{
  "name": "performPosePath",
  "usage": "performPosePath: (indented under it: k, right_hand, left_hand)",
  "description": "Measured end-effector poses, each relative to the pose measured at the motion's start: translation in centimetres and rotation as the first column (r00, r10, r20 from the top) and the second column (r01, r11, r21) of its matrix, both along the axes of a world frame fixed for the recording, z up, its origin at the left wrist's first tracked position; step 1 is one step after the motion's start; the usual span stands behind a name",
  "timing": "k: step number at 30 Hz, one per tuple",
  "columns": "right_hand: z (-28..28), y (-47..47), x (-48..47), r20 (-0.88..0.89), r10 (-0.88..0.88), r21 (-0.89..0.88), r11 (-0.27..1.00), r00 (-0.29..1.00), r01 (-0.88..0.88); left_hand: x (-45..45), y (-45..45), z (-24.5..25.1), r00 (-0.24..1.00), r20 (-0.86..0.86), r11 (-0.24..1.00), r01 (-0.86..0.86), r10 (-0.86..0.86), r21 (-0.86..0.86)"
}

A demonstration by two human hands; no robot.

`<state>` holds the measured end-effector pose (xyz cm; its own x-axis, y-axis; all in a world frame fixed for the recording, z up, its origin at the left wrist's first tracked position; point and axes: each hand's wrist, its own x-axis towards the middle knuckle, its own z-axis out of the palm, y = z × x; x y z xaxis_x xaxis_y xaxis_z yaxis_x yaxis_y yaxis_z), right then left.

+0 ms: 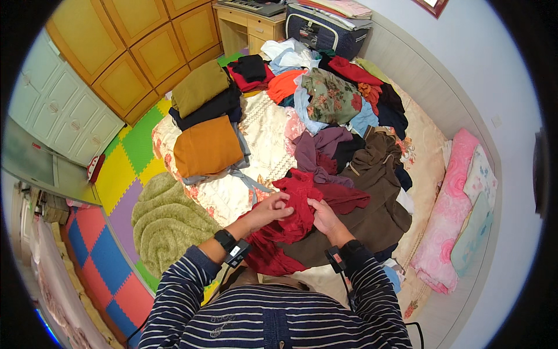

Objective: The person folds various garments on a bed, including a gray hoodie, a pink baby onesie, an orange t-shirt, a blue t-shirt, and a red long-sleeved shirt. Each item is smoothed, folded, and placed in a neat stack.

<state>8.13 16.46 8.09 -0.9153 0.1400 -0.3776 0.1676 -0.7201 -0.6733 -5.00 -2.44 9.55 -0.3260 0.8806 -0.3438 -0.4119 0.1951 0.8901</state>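
Note:
A dark red garment is spread in front of me, its lower part hanging toward my waist. My right hand pinches its right edge between thumb and fingers. Above its left side my left hand hovers with fingers curled and apart; no cloth shows between them. Under and to the right of the red cloth lies a brown garment with a drawstring. A purple garment is bunched just beyond the red one.
On the bed's left stand folded stacks, topped by a mustard garment and an olive one. Loose clothes, including a floral green garment, are heaped at the far side. A rolled pink quilt lies right; a green rug covers floor mats.

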Motion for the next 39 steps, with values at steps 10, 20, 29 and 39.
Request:
performPosePath:
  k: [10,20,29,39]
  right_hand:
    - [-0.5,1.3,1.8,0.439,-0.287,0.556,0.831,0.851,-0.006]
    - [-3.2,1.5,1.2,0.381,-0.038,0.921,0.107,0.924,-0.375]
    - [1.5,4.4,0.6,0.009,0.007,0.835,0.550,1.000,-0.011]
    - [13.5,4.8,0.0,-0.156,-0.004,0.399,0.915,0.988,0.067]
  left_hand:
    - [4.6,1.8,-0.9,0.995,0.024,0.994,0.093,-0.094,0.052]
    - [7.0,1.4,-2.4,0.893,-0.327,0.942,0.334,-0.310,0.019]
    - [2.1,-1.3,-4.2,0.953,-0.200,0.969,0.242,-0.229,0.043]
    - [-4.8,5.6,5.8,0.821,-0.567,0.937,0.244,-0.064,0.249]
